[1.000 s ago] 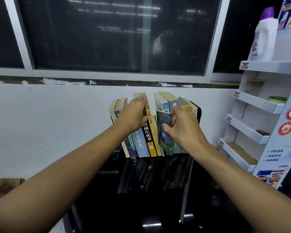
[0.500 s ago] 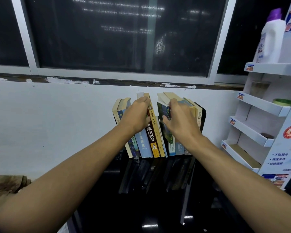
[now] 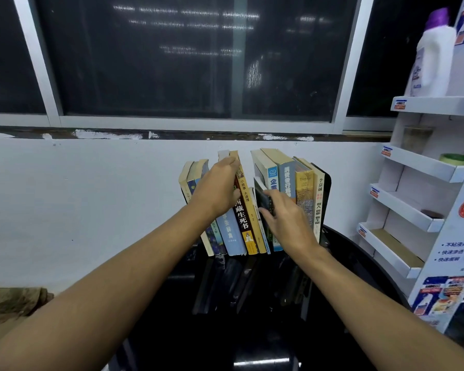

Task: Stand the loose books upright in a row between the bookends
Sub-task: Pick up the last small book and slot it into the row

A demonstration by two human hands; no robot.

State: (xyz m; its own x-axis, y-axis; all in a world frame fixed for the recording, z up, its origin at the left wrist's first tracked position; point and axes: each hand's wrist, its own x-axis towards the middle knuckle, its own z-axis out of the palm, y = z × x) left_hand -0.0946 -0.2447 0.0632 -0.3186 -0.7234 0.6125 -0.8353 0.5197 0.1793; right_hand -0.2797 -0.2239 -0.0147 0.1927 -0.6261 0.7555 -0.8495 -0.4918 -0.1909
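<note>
A row of several books [image 3: 241, 223] stands against the white wall on a glossy black table [image 3: 252, 330]. A black bookend [image 3: 326, 199] closes the right end; the left bookend is hidden. My left hand [image 3: 220, 191] grips the tops of the left group, which leans left. My right hand [image 3: 284, 218] holds a dark-covered book [image 3: 261, 196] that sits low in the gap between the yellow-spined book [image 3: 248, 210] and the right group, which leans right.
A white cardboard display rack [image 3: 423, 210] with stepped shelves stands at the right, a white bottle [image 3: 431, 57] with a purple cap on top. A dark window runs above the wall. A brownish cloth [image 3: 14, 301] lies at the far left.
My right hand has come down from the book tops to mid-spine height, pushing the dark-covered book lower into the gap. My left hand has kept its hold on the left group.
</note>
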